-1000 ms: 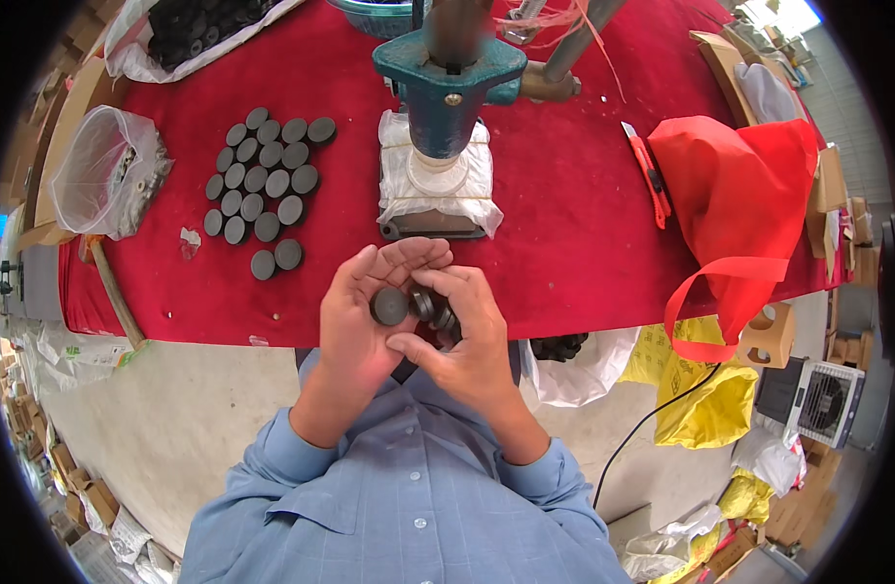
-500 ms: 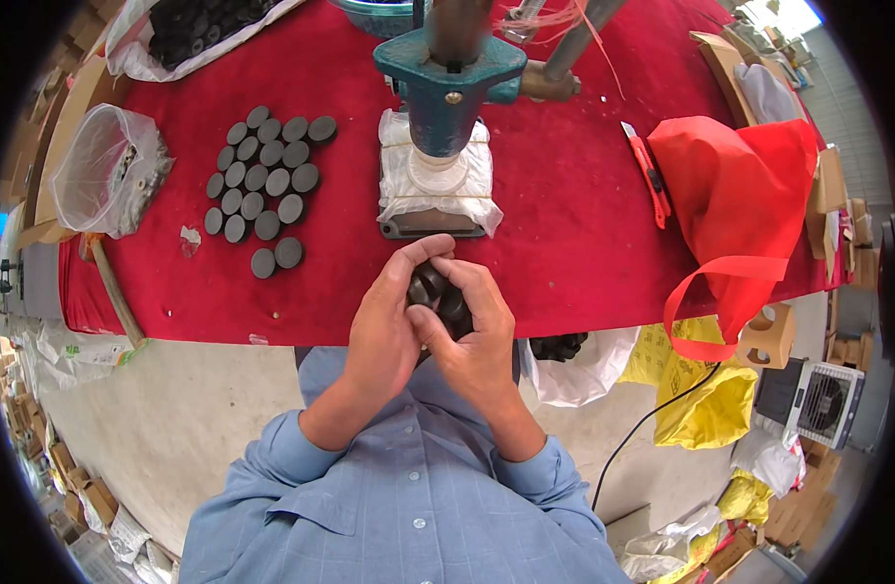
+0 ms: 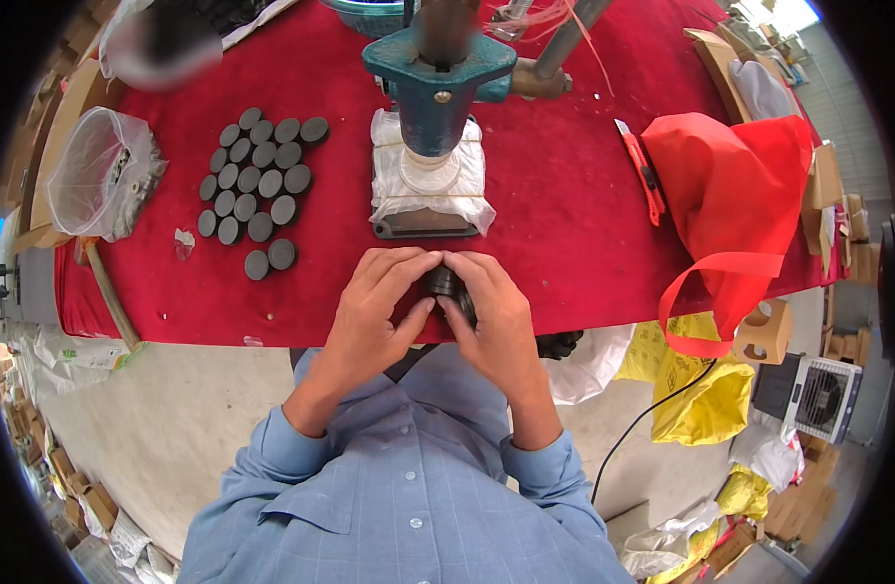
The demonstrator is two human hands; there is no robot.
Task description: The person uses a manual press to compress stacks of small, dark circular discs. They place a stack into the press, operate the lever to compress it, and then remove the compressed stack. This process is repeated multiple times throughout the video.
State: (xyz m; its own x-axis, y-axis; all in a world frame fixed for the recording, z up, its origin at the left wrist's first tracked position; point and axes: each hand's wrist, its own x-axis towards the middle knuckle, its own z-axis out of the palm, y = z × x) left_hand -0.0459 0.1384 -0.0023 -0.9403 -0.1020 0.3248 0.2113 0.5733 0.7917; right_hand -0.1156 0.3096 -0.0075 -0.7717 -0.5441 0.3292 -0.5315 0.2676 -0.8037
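Red surface bears a teal press. Before the press, the left hand and right hand, both partly curled, pinch dark discs near the surface's front edge; uneven fingertip pressure could let a disc slip and roll off.

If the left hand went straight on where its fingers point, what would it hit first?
The left hand would probably meet the right hand first, at its fingertips, though depth is unclear.
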